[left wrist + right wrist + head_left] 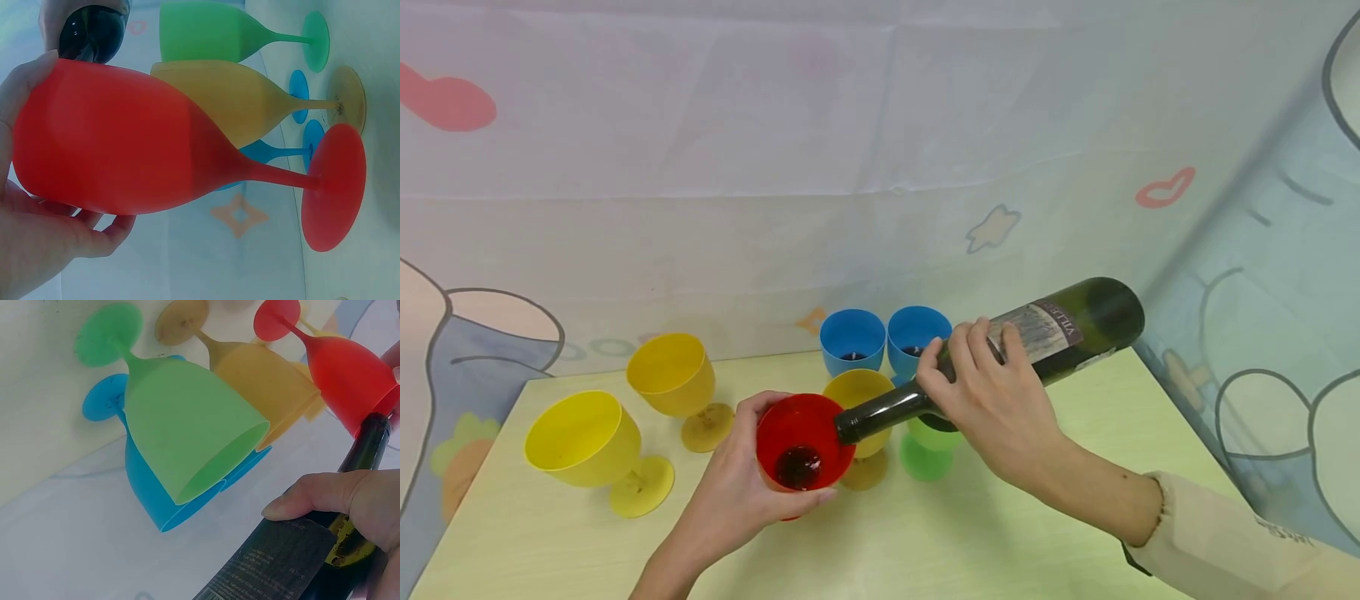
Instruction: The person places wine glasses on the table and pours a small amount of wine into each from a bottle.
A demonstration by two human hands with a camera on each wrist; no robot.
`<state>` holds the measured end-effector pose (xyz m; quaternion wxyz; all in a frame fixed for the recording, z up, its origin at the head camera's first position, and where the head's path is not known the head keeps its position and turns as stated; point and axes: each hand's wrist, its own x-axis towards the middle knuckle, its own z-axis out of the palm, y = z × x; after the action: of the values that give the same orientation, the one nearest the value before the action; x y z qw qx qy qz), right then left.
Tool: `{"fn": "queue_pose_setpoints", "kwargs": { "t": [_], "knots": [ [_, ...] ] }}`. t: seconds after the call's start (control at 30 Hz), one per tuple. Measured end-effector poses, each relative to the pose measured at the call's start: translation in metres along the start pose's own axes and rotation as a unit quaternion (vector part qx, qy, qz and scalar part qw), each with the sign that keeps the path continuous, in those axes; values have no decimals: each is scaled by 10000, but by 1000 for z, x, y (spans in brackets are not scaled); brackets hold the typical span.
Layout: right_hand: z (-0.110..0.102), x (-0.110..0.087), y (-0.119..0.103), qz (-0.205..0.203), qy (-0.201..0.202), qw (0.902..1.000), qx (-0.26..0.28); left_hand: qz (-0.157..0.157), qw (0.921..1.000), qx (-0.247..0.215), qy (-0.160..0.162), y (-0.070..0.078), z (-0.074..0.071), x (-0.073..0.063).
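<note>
Wrapping round the red goblet (808,417), the left grip (748,485) is cupping it snugly; dark liquid (798,467) is lying inside. The right grip (1000,408) is curling round the bottle (1052,329), which is slanting down leftward, its mouth (844,429) sitting at the goblet's right edge. Blue goblets (852,329) are standing on the worktop's (1000,542) far side.

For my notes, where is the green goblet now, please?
In the head view, the green goblet stands right of centre, beside a yellow goblet, partly hidden by the bottle.
</note>
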<state>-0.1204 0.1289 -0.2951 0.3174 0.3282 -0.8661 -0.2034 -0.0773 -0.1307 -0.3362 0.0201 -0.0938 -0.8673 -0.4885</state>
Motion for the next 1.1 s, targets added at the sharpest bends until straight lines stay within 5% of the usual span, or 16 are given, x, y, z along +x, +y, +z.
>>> {"fn": "queue_pose_setpoints", "kwargs": {
  "t": [0.63,0.93,1.1],
  "knots": [
    [5,-5,-3,78,-117,9995,280,102,9999,30,0,-1,-1,-1],
    [12,-10,-5,234,-24,9963,831,-69,10000,7,-55,2,-5,-1],
    [14,-13,-3,492,-371,9905,1226,-114,9999,-69,-47,2,-9,0]
  ]
}}
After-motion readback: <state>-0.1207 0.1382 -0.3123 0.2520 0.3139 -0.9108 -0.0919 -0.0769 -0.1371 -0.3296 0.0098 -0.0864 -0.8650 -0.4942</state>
